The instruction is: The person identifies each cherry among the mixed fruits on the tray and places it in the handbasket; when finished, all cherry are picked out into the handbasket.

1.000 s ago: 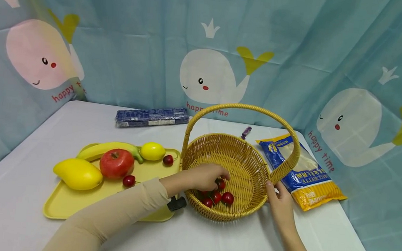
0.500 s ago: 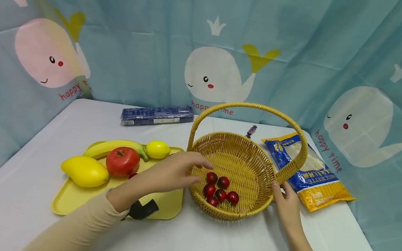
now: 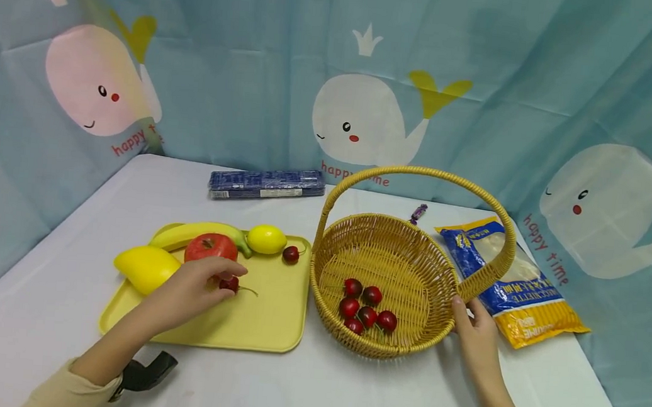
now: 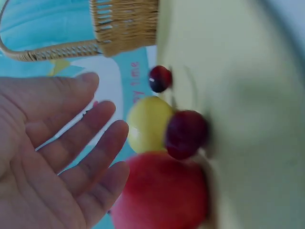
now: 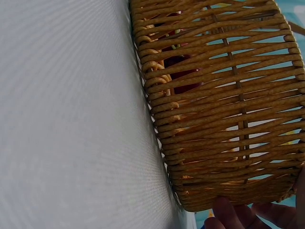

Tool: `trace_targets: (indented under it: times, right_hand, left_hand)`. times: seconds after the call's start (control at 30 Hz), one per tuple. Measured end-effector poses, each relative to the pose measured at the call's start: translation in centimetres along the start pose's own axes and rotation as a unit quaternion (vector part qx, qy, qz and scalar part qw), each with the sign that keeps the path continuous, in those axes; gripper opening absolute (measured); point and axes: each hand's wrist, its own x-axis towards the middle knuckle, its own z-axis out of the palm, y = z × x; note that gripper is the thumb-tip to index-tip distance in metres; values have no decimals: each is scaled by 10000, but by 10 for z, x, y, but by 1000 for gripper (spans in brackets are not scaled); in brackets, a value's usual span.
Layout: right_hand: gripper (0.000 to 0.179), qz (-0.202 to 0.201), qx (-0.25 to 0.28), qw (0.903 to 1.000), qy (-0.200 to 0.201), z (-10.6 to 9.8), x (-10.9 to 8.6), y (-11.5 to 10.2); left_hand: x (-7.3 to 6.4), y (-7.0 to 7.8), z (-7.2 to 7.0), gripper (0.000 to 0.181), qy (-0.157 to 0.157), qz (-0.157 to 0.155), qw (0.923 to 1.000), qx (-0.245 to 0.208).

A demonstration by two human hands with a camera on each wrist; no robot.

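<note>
My left hand [image 3: 197, 292] hovers over the yellow tray [image 3: 272, 326] with fingers spread and nothing in them. Just past its fingertips lies a cherry [image 3: 231, 284], which the left wrist view shows beside a red apple [image 4: 162, 191]. A second cherry [image 3: 291, 254] sits near the lemon [image 3: 266, 240]. My right hand [image 3: 477, 337] holds the rim of the wicker basket [image 3: 375, 353] at the foot of its handle, thumb at the rim. Several cherries [image 3: 366, 317] lie together in the basket's near left part. In the right wrist view, fingertips [image 5: 224, 210] touch the woven wall.
A banana [image 3: 190, 235] and a yellow mango [image 3: 148, 269] lie on the tray's left side. Behind stand a blue flat pack [image 3: 267, 184] and a purple wrapped candy [image 3: 418, 214]. A blue and yellow bag [image 3: 510, 279] lies right of the basket.
My left hand has come out of the basket, leaving a cherry there, and moved left over the tray. The right hand stays at the basket rim. The head view has shifted slightly.
</note>
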Motion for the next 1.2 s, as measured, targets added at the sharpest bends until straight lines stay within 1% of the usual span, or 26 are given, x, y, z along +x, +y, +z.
trace_targets:
  times: [0.1, 0.23, 0.37, 0.43, 0.57, 0.73, 1.0, 1.2]
  right_hand:
    - [37, -23, -14, 10000, 23, -1, 0, 0]
    - [37, -20, -19, 10000, 73, -2, 0, 0]
    - [37, 49, -39, 9999, 83, -1, 0, 0]
    - [38, 59, -30, 9999, 86, -1, 0, 0]
    - [38, 47, 35, 9999, 95, -1, 0, -1]
    - [39, 52, 10, 10000, 77, -2, -2, -1]
    - [38, 53, 83, 9999, 76, 2, -1, -2]
    - [38, 22, 99, 9999, 57, 2, 1, -1]
  left_hand:
    - [-4, -2, 1, 36, 127, -286, 9992, 242]
    - [-6, -4, 5, 36, 259, -511, 9967, 579]
    - [-7, -6, 10, 34, 216, -720, 9930, 910]
    - [-6, -6, 13, 34, 183, -774, 9909, 1084]
    - [-5, -6, 17, 33, 234, -687, 9886, 1316]
    - [-4, -3, 20, 31, 309, -529, 9875, 1451]
    - [-5, -5, 24, 29, 321, -613, 9864, 1488]
    - [-2, -6, 29, 29, 252, -590, 9863, 1521]
